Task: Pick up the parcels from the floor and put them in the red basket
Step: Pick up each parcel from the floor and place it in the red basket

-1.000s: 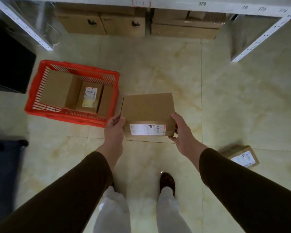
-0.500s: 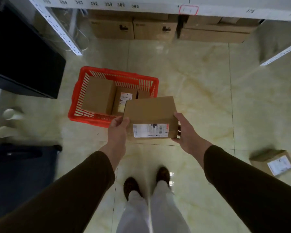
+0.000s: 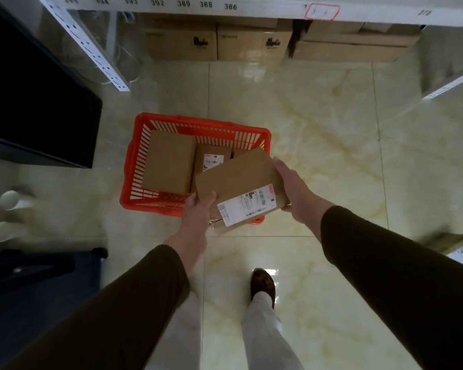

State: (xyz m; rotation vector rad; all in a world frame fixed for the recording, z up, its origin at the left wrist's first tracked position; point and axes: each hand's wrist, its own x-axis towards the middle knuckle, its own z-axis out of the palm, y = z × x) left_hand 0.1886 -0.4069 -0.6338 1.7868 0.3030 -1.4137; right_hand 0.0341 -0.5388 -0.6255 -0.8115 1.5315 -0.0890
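In the head view, both arms are reaching forward from the bottom corners of the frame in dark sleeves, meeting near the centre. The left hand is gripping the lower left corner of a cardboard parcel, with its thumb lying on the top face and the other fingers hidden underneath. The right hand is clasping the parcel's right edge, palm turned inward, with its thumb stretching up along the far right corner and the fingertips curling under the near right corner. So both hands are grasping the parcel between them.

The parcel is sitting tilted, its right side rotated toward the top of the frame, and a white shipping label is showing on the side facing the camera. It is hanging over the near right corner of the red basket, which is standing on the tiled floor just left of centre. Two more boxes are lying inside the basket: a plain box at the left and a labelled box beside it, partly covered by the held parcel.

Another parcel is lying on the floor at the right edge of the frame, partly hidden behind the right sleeve.
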